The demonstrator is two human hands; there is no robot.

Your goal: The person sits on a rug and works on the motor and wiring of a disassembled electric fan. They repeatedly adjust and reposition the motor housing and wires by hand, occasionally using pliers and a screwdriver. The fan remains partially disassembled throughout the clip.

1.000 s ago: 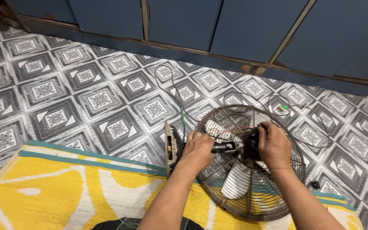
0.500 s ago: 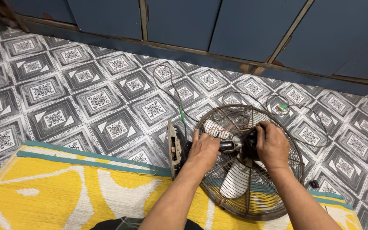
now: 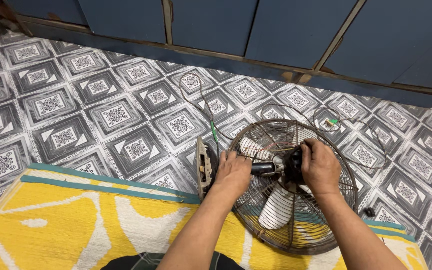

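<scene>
Gripping black fan motor (image 3: 290,165) with right hand (image 3: 320,167) fingers | left hand (image 3: 232,172) clasping its shaft (image 3: 262,168)

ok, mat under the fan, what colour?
Yellow mat with white shapes and a teal edge; head view.

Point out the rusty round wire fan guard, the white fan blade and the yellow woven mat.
rusty round wire fan guard (image 3: 296,246), head view, lower rim.
white fan blade (image 3: 277,209), head view, middle of the lower blade.
yellow woven mat (image 3: 61,220), head view, bare left part.
</scene>
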